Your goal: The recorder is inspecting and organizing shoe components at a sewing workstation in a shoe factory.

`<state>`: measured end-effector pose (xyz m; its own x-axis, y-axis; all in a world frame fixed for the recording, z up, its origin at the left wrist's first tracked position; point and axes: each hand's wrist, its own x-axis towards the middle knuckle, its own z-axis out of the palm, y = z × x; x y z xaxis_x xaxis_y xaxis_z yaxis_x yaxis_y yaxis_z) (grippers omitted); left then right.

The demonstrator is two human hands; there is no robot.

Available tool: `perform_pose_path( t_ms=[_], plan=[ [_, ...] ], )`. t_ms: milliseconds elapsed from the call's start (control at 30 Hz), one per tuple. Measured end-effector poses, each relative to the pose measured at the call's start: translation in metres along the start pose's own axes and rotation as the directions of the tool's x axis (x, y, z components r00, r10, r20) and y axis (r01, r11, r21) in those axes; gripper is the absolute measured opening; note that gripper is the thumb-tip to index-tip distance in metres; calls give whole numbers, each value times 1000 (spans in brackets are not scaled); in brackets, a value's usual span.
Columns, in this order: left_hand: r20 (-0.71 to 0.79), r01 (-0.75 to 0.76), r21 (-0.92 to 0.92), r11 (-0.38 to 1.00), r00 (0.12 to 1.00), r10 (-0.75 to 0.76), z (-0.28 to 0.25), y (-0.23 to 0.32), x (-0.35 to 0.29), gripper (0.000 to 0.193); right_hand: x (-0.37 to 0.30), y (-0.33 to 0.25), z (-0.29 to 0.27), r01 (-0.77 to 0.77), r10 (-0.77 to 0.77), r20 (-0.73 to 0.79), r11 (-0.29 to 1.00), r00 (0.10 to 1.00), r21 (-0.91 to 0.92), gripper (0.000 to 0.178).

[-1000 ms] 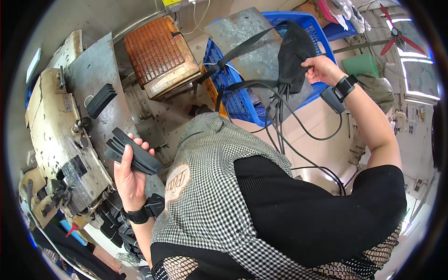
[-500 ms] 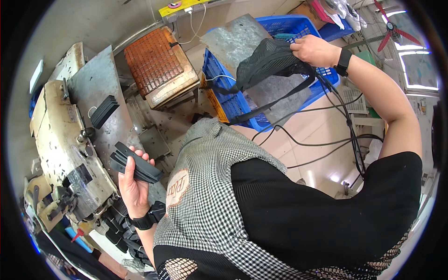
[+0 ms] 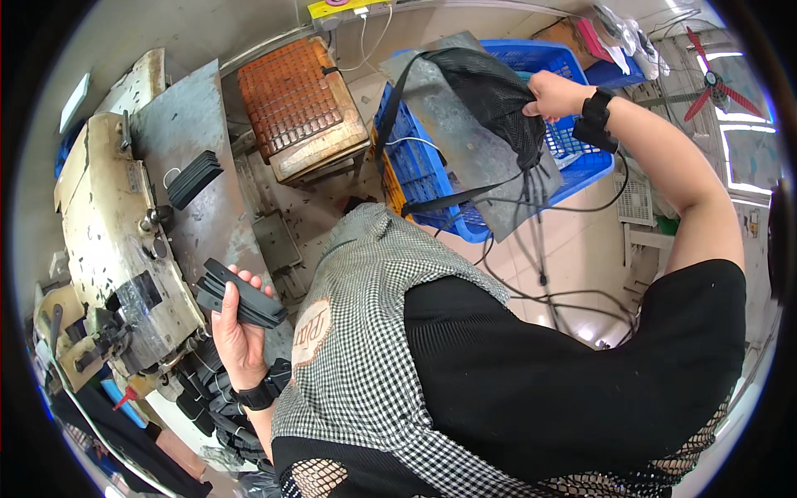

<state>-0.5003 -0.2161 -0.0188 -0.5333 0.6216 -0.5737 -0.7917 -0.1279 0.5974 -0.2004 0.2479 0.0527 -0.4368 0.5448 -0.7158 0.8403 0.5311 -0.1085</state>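
My left hand (image 3: pixel 240 339) is closed round a small stack of flat dark strips (image 3: pixel 249 309), thumb on top and fingers behind. Up at the right, my right hand (image 3: pixel 559 95) grips the edge of a black mesh bag (image 3: pixel 490 95). The bag hangs over a metal sheet (image 3: pixel 432 112) that lies across a blue plastic crate (image 3: pixel 544 56). A black strap loops from the bag down past the crate, and black cables (image 3: pixel 540 216) trail below it. Another bundle of dark strips (image 3: pixel 195 178), tied with a white string, lies on a metal tabletop (image 3: pixel 178 116) beside the machine.
A worn, cream-coloured machine (image 3: pixel 104 216) stands at the left. Beyond my apron is a stool with a brown beaded seat mat (image 3: pixel 290 95). Piles of dark pieces (image 3: pixel 220 407) lie below the machine. A red-bladed fan (image 3: pixel 711 79) is at the far right.
My right hand has drawn the mesh bag up, so it hangs more upright and its strap spreads left over the crate. The cables have swung with it. My left hand keeps its strips.
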Motion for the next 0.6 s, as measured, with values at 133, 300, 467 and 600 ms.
perform_pose_path(
  t_ms=[133, 300, 467, 600],
  plan=[
    [3, -4, 0, 1000, 1000, 4, -1, 1, 2, 32, 20, 35, 37, -197, 182, 87, 956, 979, 217, 27],
    [-35, 19, 5, 1000, 999, -18, 0, 0, 4, 32, 11, 37, 55, -225, 194, 143, 941, 970, 252, 31],
    [-25, 30, 39, 999, 999, -29, 9, 2, 9, 32, -3, 26, 34, 10, -87, -242, 953, 966, -303, 14],
    [16, 33, 53, 998, 999, -34, 12, 4, 14, 32, 3, 30, 39, 331, -756, -191, 480, 627, -812, 36]
  ],
)
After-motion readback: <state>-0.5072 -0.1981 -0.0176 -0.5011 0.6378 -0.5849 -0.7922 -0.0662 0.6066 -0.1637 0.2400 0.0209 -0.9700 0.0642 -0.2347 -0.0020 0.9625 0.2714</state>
